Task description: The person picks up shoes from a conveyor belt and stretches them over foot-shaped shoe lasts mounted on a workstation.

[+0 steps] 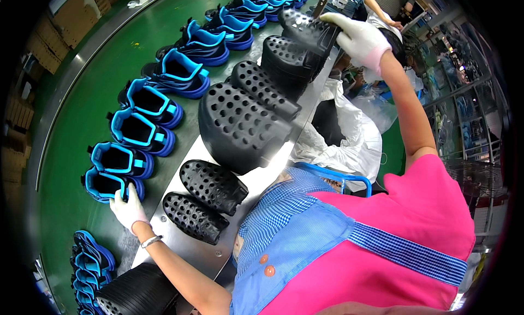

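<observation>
Your left fingers [132, 192] touch the heel of the nearest blue-and-black shoe [109, 183] on the green surface [65, 151]; I can't tell if they pinch it. Your right hand [360, 41] holds a perforated black insert [302, 22], probably light, stiff; grip its squared end. The white sack [364, 138] contains something black [327, 124].

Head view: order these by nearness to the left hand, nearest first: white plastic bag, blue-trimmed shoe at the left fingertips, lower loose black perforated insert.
1. Blue-trimmed shoe: touched by the left hand.
2. Lower loose black perforated insert: right of the hand, on the metal ledge.
3. White plastic bag: farther right, past the ledge.
</observation>
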The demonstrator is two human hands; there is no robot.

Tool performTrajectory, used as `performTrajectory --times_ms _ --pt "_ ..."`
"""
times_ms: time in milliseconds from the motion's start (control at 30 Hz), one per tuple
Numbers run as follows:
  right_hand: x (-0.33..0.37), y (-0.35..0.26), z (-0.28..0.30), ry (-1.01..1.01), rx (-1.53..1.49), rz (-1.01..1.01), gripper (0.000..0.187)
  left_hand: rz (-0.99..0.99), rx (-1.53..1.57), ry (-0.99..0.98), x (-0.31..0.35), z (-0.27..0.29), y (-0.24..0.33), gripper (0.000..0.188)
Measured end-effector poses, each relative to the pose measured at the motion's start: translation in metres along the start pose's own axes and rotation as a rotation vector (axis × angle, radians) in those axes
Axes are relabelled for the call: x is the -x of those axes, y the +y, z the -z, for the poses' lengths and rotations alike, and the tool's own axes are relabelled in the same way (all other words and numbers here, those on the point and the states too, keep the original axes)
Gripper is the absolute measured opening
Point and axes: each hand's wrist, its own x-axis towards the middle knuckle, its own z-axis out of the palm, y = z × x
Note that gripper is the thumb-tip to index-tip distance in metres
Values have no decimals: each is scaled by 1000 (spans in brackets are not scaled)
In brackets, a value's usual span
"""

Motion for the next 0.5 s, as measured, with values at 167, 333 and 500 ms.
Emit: performTrajectory --times_ms 167,333,500 --pt "-6 33 -43 -144 -35 66 49 -4 30 68 4 -14 -16 51" --pt "-7 37 -56 -299 -289 145 60 -151 343 168 24 -15 -43 64" --pt "22 -40 -12 48 -432 -12 32 -26 326 210 44 3 -16 63"
